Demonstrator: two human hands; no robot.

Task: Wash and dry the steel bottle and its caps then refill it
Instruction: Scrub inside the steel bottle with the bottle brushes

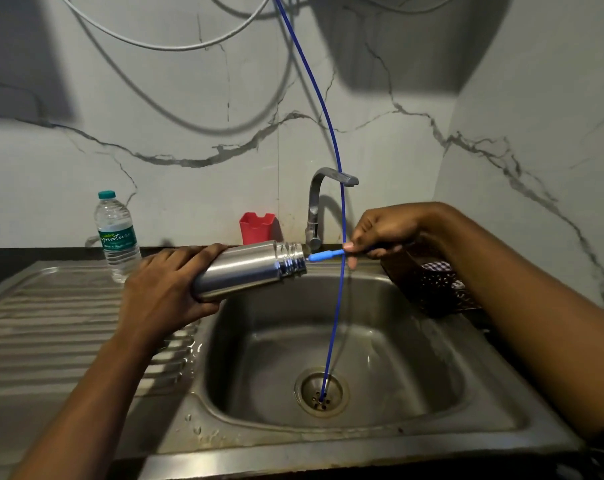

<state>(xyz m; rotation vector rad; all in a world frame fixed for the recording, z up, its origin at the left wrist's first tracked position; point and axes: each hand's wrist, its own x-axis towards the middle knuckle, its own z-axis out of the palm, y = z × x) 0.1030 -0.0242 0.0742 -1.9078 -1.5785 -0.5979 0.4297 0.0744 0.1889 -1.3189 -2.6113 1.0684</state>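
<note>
Steel bottle (245, 270) sideways above the sink (414, 358), mouth toward 3 o'clock.
Left hand (162, 289) fingers wrapped round its base; right hand (380, 230) fingers pinching a blue brush handle (326, 254) (tip at the mouth).

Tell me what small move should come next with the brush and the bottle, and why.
Probably slide the brush further in through the mouth of the bottle. The left hand grips the bottle on its side over the sink, uncapped mouth facing the right hand, which pinches the blue brush with its end right at that mouth. How far in it reaches is hidden.
</note>
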